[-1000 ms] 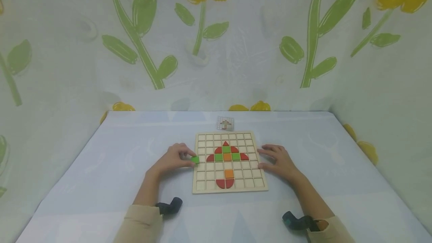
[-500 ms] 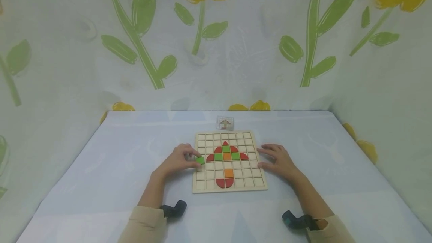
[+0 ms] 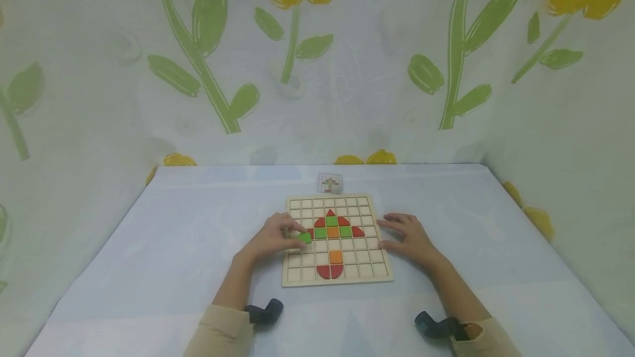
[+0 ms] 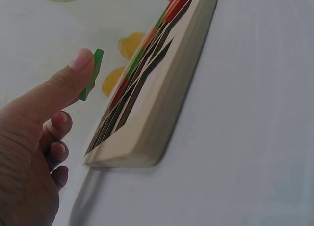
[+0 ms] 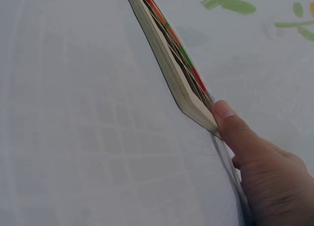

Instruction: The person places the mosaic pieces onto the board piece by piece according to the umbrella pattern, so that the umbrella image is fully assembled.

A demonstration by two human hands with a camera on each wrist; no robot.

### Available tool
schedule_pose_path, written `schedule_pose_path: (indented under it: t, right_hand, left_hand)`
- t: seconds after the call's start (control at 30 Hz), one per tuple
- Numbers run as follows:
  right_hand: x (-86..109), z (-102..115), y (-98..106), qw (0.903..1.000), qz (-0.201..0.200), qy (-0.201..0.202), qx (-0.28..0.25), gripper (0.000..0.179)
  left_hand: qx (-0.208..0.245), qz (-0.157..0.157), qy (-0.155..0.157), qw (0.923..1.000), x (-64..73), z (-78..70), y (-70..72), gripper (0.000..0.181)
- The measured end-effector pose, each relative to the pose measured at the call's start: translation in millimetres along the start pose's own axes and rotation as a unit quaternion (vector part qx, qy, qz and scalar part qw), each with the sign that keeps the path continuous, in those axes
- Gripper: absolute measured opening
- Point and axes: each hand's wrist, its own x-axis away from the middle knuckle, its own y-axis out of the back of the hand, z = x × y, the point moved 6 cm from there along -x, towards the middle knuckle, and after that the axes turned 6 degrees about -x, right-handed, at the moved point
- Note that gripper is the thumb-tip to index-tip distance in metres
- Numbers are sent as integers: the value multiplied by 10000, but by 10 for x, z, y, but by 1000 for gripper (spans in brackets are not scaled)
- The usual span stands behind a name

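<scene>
My left hand pinches a green square tile between thumb and fingers, over the left part of a wooden grid board. In the left wrist view the tile stands tilted at the thumb tip, above the board's surface. My right hand lies beside the board's right edge, fingers spread and nothing held; its thumb touches the edge. In the grid sit red curved pieces, a red triangle, orange squares and several green squares.
A small pattern card lies just behind the board on the white table. Dark wrist devices sit on both forearms. A flower-printed curtain encloses the back and sides.
The left hand has moved right with the green tile, from the board's left edge to over its second column, partly covering a red piece. The right hand has stayed in place.
</scene>
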Motion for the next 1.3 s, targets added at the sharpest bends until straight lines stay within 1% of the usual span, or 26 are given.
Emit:
schedule_pose_path:
  t: [0.2, 0.27, 0.43, 0.53, 0.67, 0.77, 0.9, 1.0, 1.13, 1.3]
  right_hand:
    - [1, 13, 40, 10000, -90, -4, 14, 57]
    - [2, 17, 52, 9999, -114, 0, -1, 57]
    - [-2, 7, 30, 10000, -51, -67, -52, 57]
    - [17, -1, 3, 9999, 16, -137, -60, 57]
    - [40, -6, -23, 9999, 20, -124, -72, 57]
    - [41, -15, -38, 9999, -14, -98, -86, 56]
    - [34, -32, -58, 9999, 9, -118, -77, 57]
    - [28, -33, -55, 9999, -8, -114, -41, 57]
    - [18, -15, -29, 10000, -52, -61, -55, 57]
    - [5, -4, -9, 10000, -61, -49, -39, 58]
  left_hand:
    - [-34, -44, -412, 9991, -76, -124, -44, 28]
    - [-41, -48, -462, 9989, -95, -169, -62, 28]
    - [-67, -85, -423, 9990, -110, -235, -134, 28]
    - [-111, -45, -429, 9990, -101, -262, -200, 29]
    - [-75, 9, -463, 9989, -88, -302, -271, 29]
    - [7, -57, -489, 9988, -89, -332, -293, 29]
    - [-79, -139, -493, 9987, -104, -361, -318, 28]
    - [-163, -100, -485, 9986, -132, -385, -348, 29]
    - [-142, -24, -420, 9990, -168, -414, -374, 30]
    - [-269, -38, -416, 9988, -199, -410, -415, 32]
